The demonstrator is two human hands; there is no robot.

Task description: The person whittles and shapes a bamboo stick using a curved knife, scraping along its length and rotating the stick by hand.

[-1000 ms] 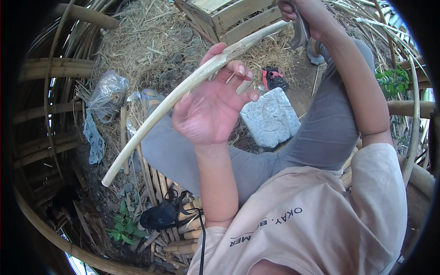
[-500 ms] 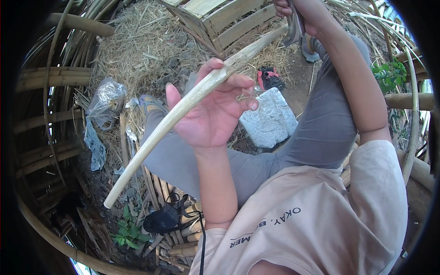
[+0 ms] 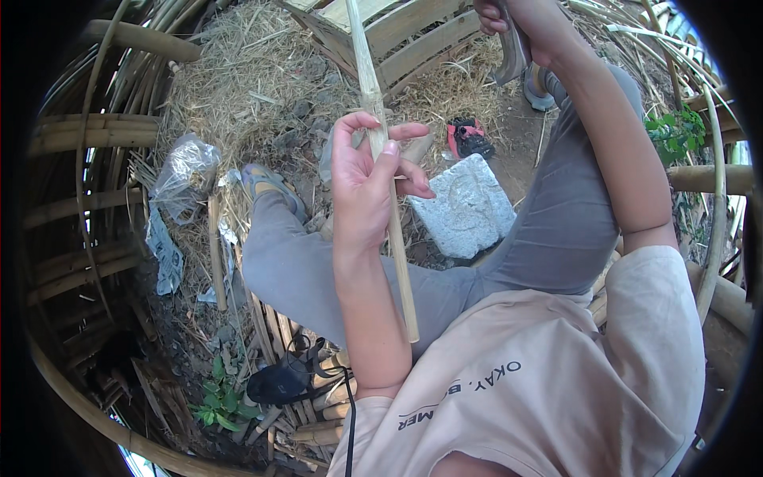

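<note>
My left hand point(image 3: 369, 171) is closed on a long, pale, peeled wooden stick point(image 3: 400, 270), pinching it between thumb and fingers with some fingers extended. The stick runs nearly upright through the picture, its near end over my thigh and its far end beyond the upper edge. Partway along, just above my hand, is a knot-like bump. At the upper right, my right hand point(image 3: 536, 32) grips a curved metal blade point(image 3: 513, 52), perhaps a sickle or a hooked knife; its handle is hidden. The blade stands apart from the stick.
Between my legs lies a pale stone block point(image 3: 465, 207), with a red and black bundle point(image 3: 469, 139) beyond it. A slatted wooden crate point(image 3: 413, 40) stands ahead. To the left are a clear plastic bag point(image 3: 185, 171), a black shoe-like item point(image 3: 282, 378) and bamboo rails point(image 3: 95, 135).
My left hand has turned, swinging the stick from a diagonal to nearly upright. Its far end has left the blade, and its near end has come over my thigh. My right hand stays nearly still.
</note>
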